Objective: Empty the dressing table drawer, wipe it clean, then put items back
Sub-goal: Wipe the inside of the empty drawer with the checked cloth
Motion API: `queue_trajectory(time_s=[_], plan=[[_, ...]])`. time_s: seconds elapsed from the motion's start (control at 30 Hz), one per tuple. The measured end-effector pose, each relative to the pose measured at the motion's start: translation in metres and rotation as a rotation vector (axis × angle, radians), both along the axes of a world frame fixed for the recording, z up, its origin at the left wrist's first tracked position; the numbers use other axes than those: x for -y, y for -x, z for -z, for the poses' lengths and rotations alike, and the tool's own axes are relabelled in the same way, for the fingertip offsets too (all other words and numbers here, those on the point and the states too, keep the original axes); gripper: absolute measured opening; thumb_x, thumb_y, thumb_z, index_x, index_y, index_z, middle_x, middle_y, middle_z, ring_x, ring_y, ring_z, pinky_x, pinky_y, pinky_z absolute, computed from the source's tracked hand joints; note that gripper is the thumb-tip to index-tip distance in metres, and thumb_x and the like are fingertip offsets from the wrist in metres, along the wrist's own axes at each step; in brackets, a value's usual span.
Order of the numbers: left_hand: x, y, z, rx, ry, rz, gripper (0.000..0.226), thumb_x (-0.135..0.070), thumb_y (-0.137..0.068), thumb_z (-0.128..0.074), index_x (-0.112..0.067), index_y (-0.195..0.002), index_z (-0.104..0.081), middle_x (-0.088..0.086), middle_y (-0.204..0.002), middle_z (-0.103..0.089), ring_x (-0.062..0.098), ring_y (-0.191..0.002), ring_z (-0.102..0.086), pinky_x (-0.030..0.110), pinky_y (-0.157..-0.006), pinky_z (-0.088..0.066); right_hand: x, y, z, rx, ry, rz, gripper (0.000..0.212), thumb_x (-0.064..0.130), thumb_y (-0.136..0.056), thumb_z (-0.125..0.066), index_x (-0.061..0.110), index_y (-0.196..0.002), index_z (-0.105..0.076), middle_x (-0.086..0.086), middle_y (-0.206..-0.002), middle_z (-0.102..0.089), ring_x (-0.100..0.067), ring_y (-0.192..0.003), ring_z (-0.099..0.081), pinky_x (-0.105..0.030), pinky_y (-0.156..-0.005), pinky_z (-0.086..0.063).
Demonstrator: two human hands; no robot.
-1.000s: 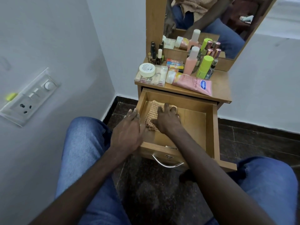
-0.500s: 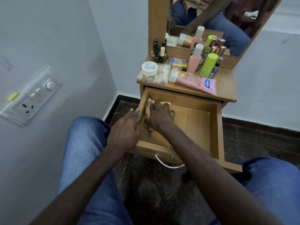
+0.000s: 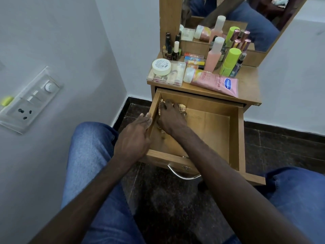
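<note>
One soft checked cloth (image 3: 182, 107) is in use. It lies bunched in the far left corner of the drawer (image 3: 235, 138) and is pressed down by the spread fingers of the right hand (image 3: 171, 118), which are not closed round it. The left hand (image 3: 135, 138) is laid along the outside of the drawer's left wall with its fingers extended, and nothing is held in it.

The cloth is judged light, limp and easily folded. It is best controlled by flat pressure from above, since a pinch at one edge would probably let the rest trail. The drawer floor appears smooth and hard, so some slip between cloth and wood is to be expected.

Open room is available toward the right wall and the near edge, where the floor is bare. The far edge is overhung by the dressing table top (image 3: 249, 85), and a pink tube (image 3: 214, 82) lies close to its front edge, so lifted knuckles are to be kept low there.
</note>
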State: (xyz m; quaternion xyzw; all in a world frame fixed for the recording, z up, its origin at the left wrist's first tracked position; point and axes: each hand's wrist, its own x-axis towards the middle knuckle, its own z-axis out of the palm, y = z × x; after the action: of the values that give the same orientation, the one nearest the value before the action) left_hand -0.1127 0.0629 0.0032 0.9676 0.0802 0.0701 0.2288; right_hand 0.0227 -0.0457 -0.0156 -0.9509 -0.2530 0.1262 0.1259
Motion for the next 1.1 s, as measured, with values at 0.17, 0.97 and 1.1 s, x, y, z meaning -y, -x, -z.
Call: queue_trajectory(time_s=[0.17, 0.97, 1.1], plan=[[0.000, -0.001, 0.000, -0.009, -0.004, -0.005, 0.054, -0.006, -0.094, -0.057, -0.012, -0.148, -0.053, -0.002, -0.157, -0.047, 0.014, -0.150, -0.036, 0.040, -0.123, -0.034, 0.009, -0.006, -0.006, -0.029, 0.069, -0.027, 0.050, 0.014, -0.100, -0.057, 0.012, -0.149, -0.049, -0.016, -0.154, -0.039, -0.044, -0.141, -0.038, -0.063, -0.112, -0.041], [0.000, -0.002, 0.005, -0.001, -0.013, -0.019, 0.051, -0.013, -0.097, -0.055, -0.016, -0.148, -0.055, -0.004, -0.157, -0.047, 0.013, -0.149, -0.038, 0.042, -0.120, -0.040, 0.003, 0.010, -0.018, 0.122, 0.270, -0.108, 0.049, 0.027, -0.097, -0.069, 0.013, -0.143, -0.057, -0.015, -0.150, -0.048, -0.041, -0.141, -0.042, -0.066, -0.110, -0.041], [-0.001, 0.000, 0.009, 0.001, -0.012, -0.021, 0.051, -0.012, -0.096, -0.055, -0.016, -0.147, -0.056, -0.002, -0.156, -0.049, 0.013, -0.147, -0.041, 0.040, -0.119, -0.040, 0.001, 0.015, -0.011, 0.201, 0.291, -0.041, 0.045, 0.023, -0.095, -0.071, 0.009, -0.138, -0.062, -0.018, -0.149, -0.046, -0.042, -0.141, -0.040, -0.063, -0.104, -0.045]])
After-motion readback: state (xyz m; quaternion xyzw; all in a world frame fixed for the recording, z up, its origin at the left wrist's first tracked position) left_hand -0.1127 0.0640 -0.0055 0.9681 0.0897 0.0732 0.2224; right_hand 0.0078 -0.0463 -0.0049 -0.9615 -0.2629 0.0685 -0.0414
